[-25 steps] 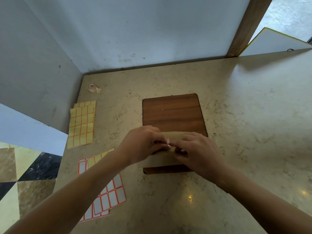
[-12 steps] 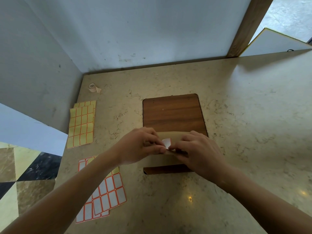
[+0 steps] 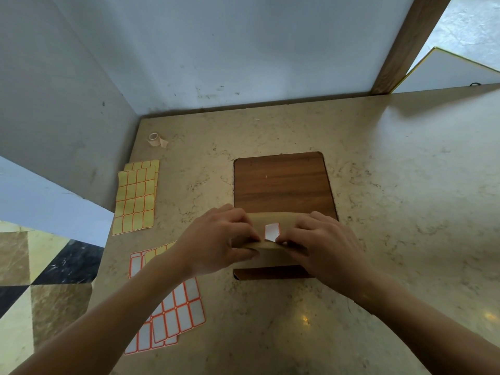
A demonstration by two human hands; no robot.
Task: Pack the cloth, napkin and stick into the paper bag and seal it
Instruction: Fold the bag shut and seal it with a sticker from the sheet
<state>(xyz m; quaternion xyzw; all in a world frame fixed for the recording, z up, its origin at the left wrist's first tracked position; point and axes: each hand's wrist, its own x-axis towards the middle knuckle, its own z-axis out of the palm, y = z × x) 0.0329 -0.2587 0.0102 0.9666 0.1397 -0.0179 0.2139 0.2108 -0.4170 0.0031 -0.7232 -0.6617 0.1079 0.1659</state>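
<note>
We have the paper bag (image 3: 273, 255) at the centre of the frame, lying on a wooden board (image 3: 281, 182) that gives it a flat base. Our left hand (image 3: 219, 244) is curled, pinching the folded flap on its left side, while our right hand (image 3: 322, 244) is curled too, pressing the flap's right side; between them sits a white sticker (image 3: 271, 231), likely the seal. The cloth, napkin and stick are out of sight, presumably inside. The marbled tabletop (image 3: 392, 201) meets pale walls; sticker sheets (image 3: 135, 198) and a small tape roll (image 3: 154, 138) lie at left.
</note>
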